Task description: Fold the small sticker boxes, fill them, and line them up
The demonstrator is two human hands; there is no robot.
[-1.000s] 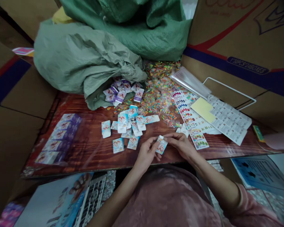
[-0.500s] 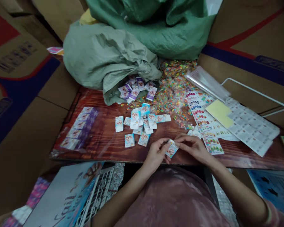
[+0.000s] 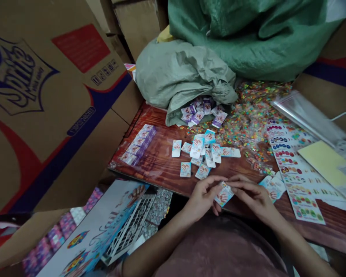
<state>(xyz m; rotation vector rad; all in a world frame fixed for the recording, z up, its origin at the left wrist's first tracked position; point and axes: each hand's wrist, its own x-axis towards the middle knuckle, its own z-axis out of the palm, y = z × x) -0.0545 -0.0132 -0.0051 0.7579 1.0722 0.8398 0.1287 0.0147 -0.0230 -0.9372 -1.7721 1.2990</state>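
Observation:
My left hand [image 3: 203,197] and my right hand [image 3: 255,196] both pinch one small blue-and-white printed box [image 3: 223,194] at the near edge of the wooden table [image 3: 158,169]. Just beyond my hands lies a loose scatter of the same small boxes [image 3: 203,150], some flat, some folded. Further back, purple boxes [image 3: 203,111] spill from the mouth of a grey-green sack [image 3: 178,73]. A heap of small colourful pieces in clear packets [image 3: 252,115] covers the table to the right of them.
A neat row of purple boxes [image 3: 138,144] lines the table's left side. Sticker sheets [image 3: 294,169], a yellow card [image 3: 324,161] and a clear bag [image 3: 305,113] lie at right. Large cardboard cartons [image 3: 46,104] stand left; a green sack [image 3: 248,34] behind. A printed box [image 3: 103,231] sits below.
The view has swung left, so the table and hands sit further right in frame. Both hands keep hold of the same small box, with only slight finger shifts.

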